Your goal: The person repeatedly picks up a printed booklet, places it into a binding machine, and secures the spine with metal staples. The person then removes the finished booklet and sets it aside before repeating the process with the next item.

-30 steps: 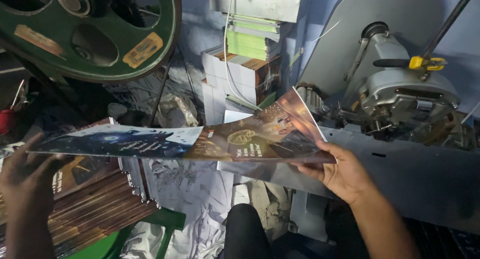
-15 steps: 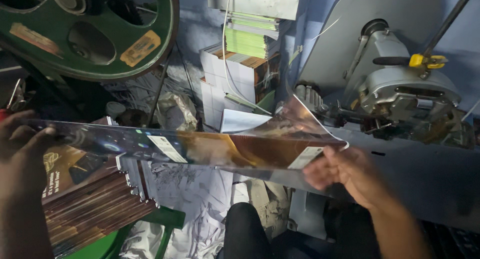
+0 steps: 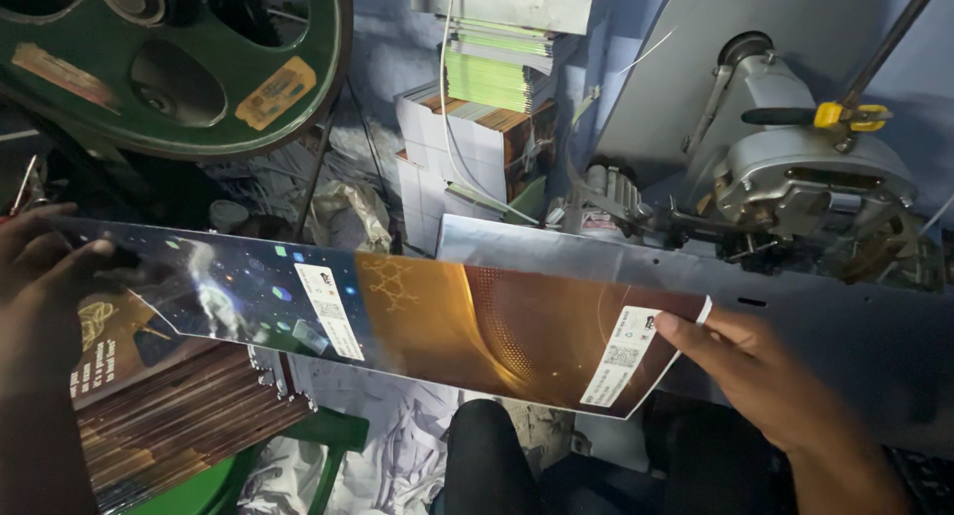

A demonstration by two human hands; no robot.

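- The printed cover sheet [image 3: 417,321], long and glossy, is held flat and stretched across the lap, one end in each hand, so that it does not sag.
- Its dark starry end is pinched by the left hand [image 3: 45,286], thumb on top.
- Its brown end, by a white label, is gripped at the corner by the right hand [image 3: 765,376], fingers extended.
- A stack of similar covers [image 3: 169,416] is kept below the left hand, within reach.
- Farther off, bundles of printed sheets [image 3: 487,107] are piled between the green flywheel [image 3: 199,68] and the grey machine [image 3: 795,177].
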